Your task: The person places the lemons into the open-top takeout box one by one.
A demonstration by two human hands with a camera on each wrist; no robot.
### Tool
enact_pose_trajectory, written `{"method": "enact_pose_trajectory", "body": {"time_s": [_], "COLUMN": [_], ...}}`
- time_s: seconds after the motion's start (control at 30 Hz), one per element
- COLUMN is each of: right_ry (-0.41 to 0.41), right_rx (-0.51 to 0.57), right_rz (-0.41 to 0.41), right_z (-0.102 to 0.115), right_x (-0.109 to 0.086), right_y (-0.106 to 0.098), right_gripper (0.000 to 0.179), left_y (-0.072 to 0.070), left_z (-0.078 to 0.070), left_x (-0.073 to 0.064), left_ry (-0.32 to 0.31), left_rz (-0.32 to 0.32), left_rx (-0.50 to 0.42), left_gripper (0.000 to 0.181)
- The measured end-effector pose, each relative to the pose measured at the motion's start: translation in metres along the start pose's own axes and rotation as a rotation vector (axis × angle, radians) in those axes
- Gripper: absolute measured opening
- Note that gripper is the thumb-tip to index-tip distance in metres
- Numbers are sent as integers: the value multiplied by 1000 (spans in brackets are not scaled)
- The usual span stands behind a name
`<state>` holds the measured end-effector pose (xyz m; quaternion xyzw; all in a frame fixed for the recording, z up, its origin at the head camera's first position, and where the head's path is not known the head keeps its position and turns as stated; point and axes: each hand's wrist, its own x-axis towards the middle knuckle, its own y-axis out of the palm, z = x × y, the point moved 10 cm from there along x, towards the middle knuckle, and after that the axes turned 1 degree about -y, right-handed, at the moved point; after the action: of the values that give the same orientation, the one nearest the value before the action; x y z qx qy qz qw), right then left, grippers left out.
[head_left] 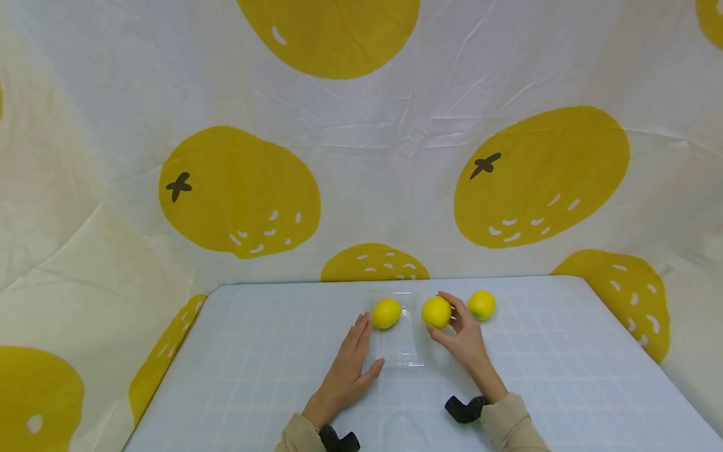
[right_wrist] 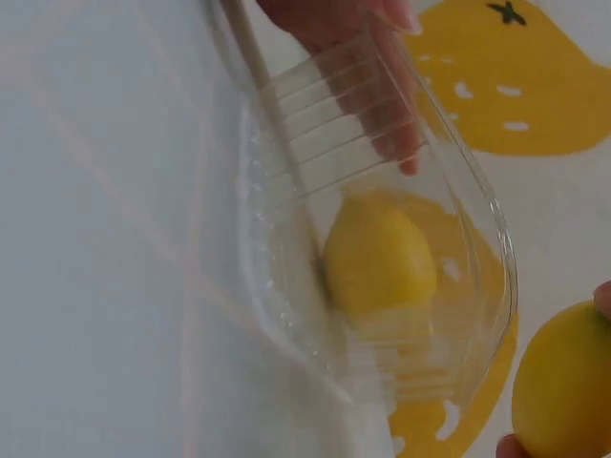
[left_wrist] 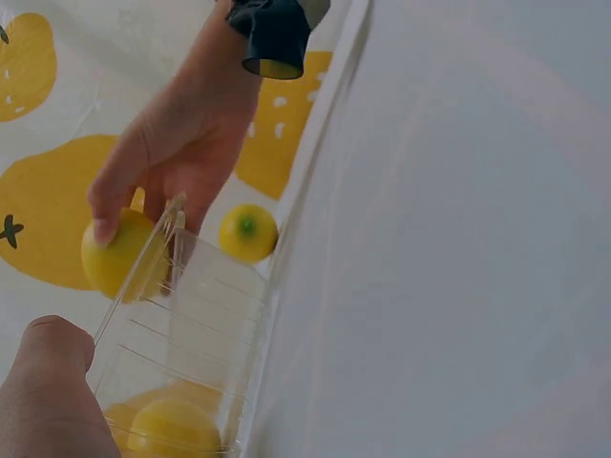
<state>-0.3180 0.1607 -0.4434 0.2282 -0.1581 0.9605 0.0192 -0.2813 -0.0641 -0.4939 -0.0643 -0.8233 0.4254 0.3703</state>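
A clear plastic box (head_left: 403, 358) stands on the table with one lemon (head_left: 386, 313) inside it, near its far left. Against the box's left side rests my left hand (head_left: 344, 370), its fingers straight and the thumb spread out. My right hand (head_left: 465, 342) grips a second lemon (head_left: 436, 312) between thumb and fingers, at the box's right side; in the left wrist view this held lemon (left_wrist: 119, 253) shows beyond the clear wall. A third lemon (head_left: 482, 305) lies on the table just right of my right hand. Through the box in the right wrist view, the lemon inside (right_wrist: 382, 253) looks blurred.
A pale checked cloth covers the table (head_left: 254, 351). Behind and beside it hangs a white curtain (head_left: 384, 188) printed with big yellow fruit. Black wrist devices (head_left: 464, 409) are on both wrists.
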Motion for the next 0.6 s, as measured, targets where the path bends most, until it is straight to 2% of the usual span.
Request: {"method": "enact_pose_trajectory", "body": {"time_s": [0.1,0.17,0.4,0.6], "right_ry": [-25,-50,-219,-336], "right_rx": [31,35,-154,-239], "right_rz": [31,45,121,201], "right_z": [19,22,8,10], "right_x": [4,6,12,14], "right_y": [10,18,42,53], "right_gripper": [68,68,71,71], "left_y": [0,0,0,-3], "left_z": [0,1,0,-3], "left_x": [0,-1,0,1], "left_ry": [1,1,-3,10], "left_rz": [-4,-7,2,-5], "left_rx": [0,-2,8,16], "left_gripper": [75,75,75,74]}}
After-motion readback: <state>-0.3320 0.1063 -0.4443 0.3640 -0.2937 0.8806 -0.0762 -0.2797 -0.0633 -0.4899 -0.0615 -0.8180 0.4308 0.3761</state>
